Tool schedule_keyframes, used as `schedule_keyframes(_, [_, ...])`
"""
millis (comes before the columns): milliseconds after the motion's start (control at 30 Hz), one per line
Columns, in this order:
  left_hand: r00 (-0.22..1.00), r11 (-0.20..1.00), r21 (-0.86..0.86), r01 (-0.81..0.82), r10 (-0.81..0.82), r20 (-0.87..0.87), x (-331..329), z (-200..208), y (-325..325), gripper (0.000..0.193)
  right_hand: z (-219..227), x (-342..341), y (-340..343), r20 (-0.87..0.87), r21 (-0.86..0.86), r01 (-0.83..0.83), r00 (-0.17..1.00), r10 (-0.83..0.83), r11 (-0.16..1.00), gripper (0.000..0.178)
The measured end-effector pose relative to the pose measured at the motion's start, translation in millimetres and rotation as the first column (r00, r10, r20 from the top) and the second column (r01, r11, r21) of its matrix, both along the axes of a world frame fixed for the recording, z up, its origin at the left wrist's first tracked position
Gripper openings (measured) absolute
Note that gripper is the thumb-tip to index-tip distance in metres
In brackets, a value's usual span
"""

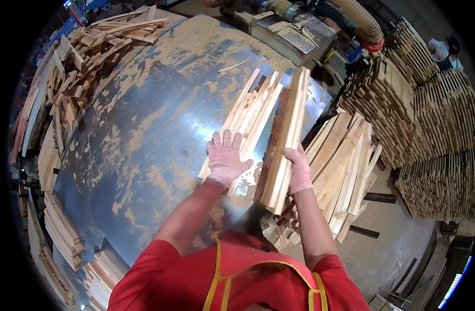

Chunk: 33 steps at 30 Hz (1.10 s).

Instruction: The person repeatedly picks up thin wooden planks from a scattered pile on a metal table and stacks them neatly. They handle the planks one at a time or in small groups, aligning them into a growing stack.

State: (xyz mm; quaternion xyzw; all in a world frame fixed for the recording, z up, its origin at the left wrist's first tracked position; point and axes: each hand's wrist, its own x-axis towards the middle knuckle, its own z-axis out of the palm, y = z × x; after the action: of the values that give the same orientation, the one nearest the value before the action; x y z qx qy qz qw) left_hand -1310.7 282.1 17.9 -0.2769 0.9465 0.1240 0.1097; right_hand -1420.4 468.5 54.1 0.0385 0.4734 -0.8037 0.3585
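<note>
My left hand (225,159), in a pale pink work glove, lies with fingers spread on a row of narrow wooden strips (260,115). These strips lie side by side on a sawdust-strewn metal table (159,124); one of them has a dark patch near its far end. My right hand (298,171), gloved alike, grips a bundle of wooden strips (288,135) by its right side. That bundle is held tilted at the table's right edge, apart from the row under my left hand. Part of my right hand's grip is hidden behind the wood.
A heap of loose wood offcuts (82,57) covers the far left. Right of the table lie stacked boards (333,150), with taller stacks of wood (385,98) beyond. A machine (294,33) with a ribbed hose (359,18) stands at the back; a person (444,54) is far right.
</note>
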Motion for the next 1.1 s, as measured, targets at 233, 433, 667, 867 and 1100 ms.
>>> schedule_keyframes(233, [0.994, 0.999, 0.04, -0.028, 0.032, -0.1, -8, -19, -3, 0.097, -56, -26, -46, -0.23, 0.921, -0.072, 0.693, 0.684, 0.383, 0.079])
schedule_keyframes(433, [0.996, 0.995, -0.068, 0.074, -0.07, 0.06, -11, 11, 18, 0.121, -6, -51, 8, -0.257, 0.905, -0.122, 0.607, 0.752, 0.408, 0.076])
schedule_keyframes(667, [0.992, 0.982, -0.152, 0.11, -0.097, 0.086, -18, 5, 19, 0.125, -55, -109, 133, -0.486, 0.673, 0.683, 0.698, 0.526, -0.284, 0.065])
schedule_keyframes(867, [0.995, 0.984, -0.154, 0.092, -0.084, 0.057, -14, 4, 20, 0.123, -41, -111, 160, -0.688, 0.65, 0.653, 0.723, -0.064, 0.389, 0.079])
schedule_keyframes(1100, [0.994, 0.983, -0.152, 0.101, -0.095, 0.045, -11, -2, 16, 0.111, -27, -45, 44, -0.356, 0.228, 0.375, 0.891, -0.282, 0.898, 0.081])
